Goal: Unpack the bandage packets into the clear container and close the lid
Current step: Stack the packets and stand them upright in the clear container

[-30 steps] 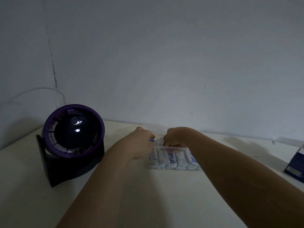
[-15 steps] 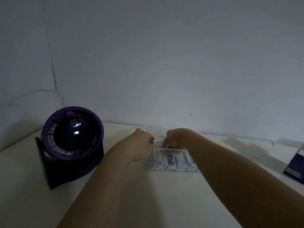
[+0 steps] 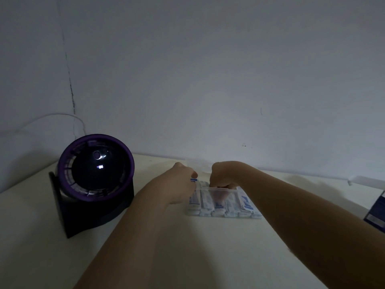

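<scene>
A clear flat container (image 3: 224, 214) lies on the white table in front of me, filled with a row of several white-and-blue bandage packets (image 3: 232, 206). Its transparent lid (image 3: 217, 189) stands tilted over the back of the box. My left hand (image 3: 179, 185) is at the container's left back corner and pinches a small blue-and-white packet (image 3: 193, 179). My right hand (image 3: 224, 174) is curled over the back of the container with its fingertips at the lid's upper edge. What the right fingers hold is hidden in the dim light.
A round purple-rimmed device on a black stand (image 3: 94, 180) sits at the left of the table. A dark blue carton (image 3: 376, 212) with an open white flap stands at the right edge. The wall runs close behind the table.
Both hands stay at the back of the container with only slight shifts. The lid keeps its tilt.
</scene>
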`<state>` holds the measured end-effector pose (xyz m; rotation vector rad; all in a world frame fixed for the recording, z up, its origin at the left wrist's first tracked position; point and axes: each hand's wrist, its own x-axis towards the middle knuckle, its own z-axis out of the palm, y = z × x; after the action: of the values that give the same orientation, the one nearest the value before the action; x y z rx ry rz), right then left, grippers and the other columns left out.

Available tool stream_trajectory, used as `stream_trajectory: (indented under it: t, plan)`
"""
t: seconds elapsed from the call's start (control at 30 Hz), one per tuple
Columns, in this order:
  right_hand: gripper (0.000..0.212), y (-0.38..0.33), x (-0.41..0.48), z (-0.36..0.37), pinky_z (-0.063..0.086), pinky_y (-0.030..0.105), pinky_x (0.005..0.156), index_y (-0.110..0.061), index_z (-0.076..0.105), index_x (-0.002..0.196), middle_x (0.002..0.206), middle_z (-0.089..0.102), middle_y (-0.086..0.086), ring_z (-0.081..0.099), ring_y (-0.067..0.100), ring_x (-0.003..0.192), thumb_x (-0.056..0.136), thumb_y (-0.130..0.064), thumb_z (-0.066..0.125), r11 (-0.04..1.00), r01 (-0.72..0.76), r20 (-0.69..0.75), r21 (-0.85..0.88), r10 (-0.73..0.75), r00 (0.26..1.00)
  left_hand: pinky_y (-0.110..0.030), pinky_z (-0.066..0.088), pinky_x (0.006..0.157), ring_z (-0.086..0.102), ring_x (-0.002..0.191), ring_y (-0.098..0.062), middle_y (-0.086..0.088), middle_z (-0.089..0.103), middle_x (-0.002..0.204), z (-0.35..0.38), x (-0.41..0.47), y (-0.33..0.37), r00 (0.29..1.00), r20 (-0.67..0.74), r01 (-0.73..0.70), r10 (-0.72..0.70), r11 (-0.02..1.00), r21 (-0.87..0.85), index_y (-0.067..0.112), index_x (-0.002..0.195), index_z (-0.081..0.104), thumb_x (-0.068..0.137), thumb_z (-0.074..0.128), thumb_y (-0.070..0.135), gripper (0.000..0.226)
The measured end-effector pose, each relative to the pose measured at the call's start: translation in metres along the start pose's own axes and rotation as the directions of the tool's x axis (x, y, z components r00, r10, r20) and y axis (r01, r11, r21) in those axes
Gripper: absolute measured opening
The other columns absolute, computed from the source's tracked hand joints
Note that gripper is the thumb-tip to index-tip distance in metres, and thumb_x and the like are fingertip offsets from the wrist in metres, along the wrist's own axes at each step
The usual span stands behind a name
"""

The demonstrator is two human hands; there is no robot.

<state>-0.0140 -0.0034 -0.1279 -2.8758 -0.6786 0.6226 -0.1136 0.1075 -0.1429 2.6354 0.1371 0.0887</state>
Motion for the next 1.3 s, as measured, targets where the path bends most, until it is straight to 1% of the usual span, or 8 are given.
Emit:
stream_trajectory:
  t: [0.17,0.3,0.37,0.6,0.8,0.93,1.1,1.3]
  plan:
    - [0.037,-0.002,-0.001,-0.002,0.05,0.014,0.045,0.0,0.059,0.121,0.106,0.063,0.009,0.06,0.012,0.068,0.085,-0.004,0.066,1.0,-0.024,0.17,-0.01,0.026,0.985,-0.029,0.04,0.096,0.049,0.123,-0.025,-0.007,0.037,0.145,0.002,0.0,0.002,1.0,-0.018,0.007,-0.007,1.0,0.003,0.013,0.137,0.047,0.097,0.039,0.014,0.04]
    - [0.039,-0.007,0.004,0.003,0.055,0.027,0.08,0.001,0.054,0.126,0.114,0.06,0.013,0.064,0.022,0.096,0.088,-0.005,0.063,1.0,-0.007,0.158,-0.019,0.01,0.987,-0.029,0.041,0.092,0.052,0.117,-0.026,-0.009,0.04,0.141,0.002,0.0,0.003,1.0,-0.031,-0.001,0.002,1.0,0.019,0.011,0.132,0.051,0.097,0.038,0.014,0.037]
    - [0.041,-0.008,0.008,0.005,0.053,0.032,0.086,0.0,0.054,0.125,0.113,0.06,0.013,0.064,0.022,0.091,0.086,-0.007,0.065,0.999,0.023,0.136,-0.024,-0.02,0.99,-0.03,0.041,0.097,0.05,0.12,-0.025,-0.007,0.036,0.144,0.002,-0.001,0.003,1.0,-0.029,0.004,-0.003,1.0,0.027,0.013,0.135,0.049,0.098,0.038,0.015,0.039]
    - [0.021,0.008,0.002,-0.016,0.058,0.03,0.081,-0.002,0.063,0.104,0.086,0.066,0.011,0.068,0.02,0.078,0.083,0.0,0.067,0.983,0.078,0.064,0.168,-0.09,0.994,-0.031,0.042,0.099,0.048,0.124,-0.024,-0.007,0.032,0.148,0.001,-0.001,0.002,1.0,-0.014,0.005,-0.004,1.0,0.023,0.014,0.139,0.044,0.098,0.038,0.016,0.042]
    - [0.039,0.022,0.009,-0.01,0.057,0.025,0.074,-0.004,0.066,0.108,0.106,0.069,0.012,0.066,0.018,0.074,0.073,-0.015,0.079,0.992,0.064,0.066,-0.106,-0.057,0.996,-0.03,0.041,0.082,0.055,0.109,-0.032,-0.018,0.044,0.135,0.002,0.001,-0.001,1.0,-0.003,0.002,-0.002,1.0,0.029,0.002,0.121,0.055,0.096,0.038,0.014,0.033]
    - [0.049,0.023,0.016,-0.005,0.053,0.03,0.088,-0.006,0.065,0.113,0.111,0.069,0.007,0.068,0.02,0.089,0.069,-0.02,0.082,0.968,0.056,0.071,-0.246,-0.04,0.997,-0.032,0.043,0.097,0.051,0.119,-0.026,-0.01,0.036,0.144,0.001,0.0,0.0,1.0,0.003,-0.004,0.004,0.999,0.034,0.01,0.132,0.051,0.098,0.037,0.017,0.038]
    - [0.046,0.023,0.021,-0.001,0.042,0.024,0.074,-0.007,0.066,0.114,0.113,0.066,0.007,0.061,0.017,0.091,0.071,-0.017,0.079,0.947,0.105,0.073,-0.302,-0.087,0.994,-0.029,0.04,0.098,0.049,0.123,-0.025,-0.008,0.032,0.148,0.0,-0.001,0.0,1.0,0.01,-0.005,0.004,0.999,0.04,0.013,0.137,0.047,0.099,0.037,0.019,0.04]
    - [0.021,0.03,-0.016,-0.028,0.045,0.012,0.06,-0.009,0.062,0.102,0.095,0.065,0.005,0.059,0.007,0.067,0.083,-0.009,0.068,0.962,0.249,-0.186,-0.107,-0.266,0.946,-0.031,0.04,0.101,0.047,0.124,-0.026,-0.008,0.031,0.147,-0.002,-0.002,0.003,1.0,0.012,0.012,-0.013,0.997,0.07,0.012,0.134,0.049,0.098,0.039,0.018,0.038]
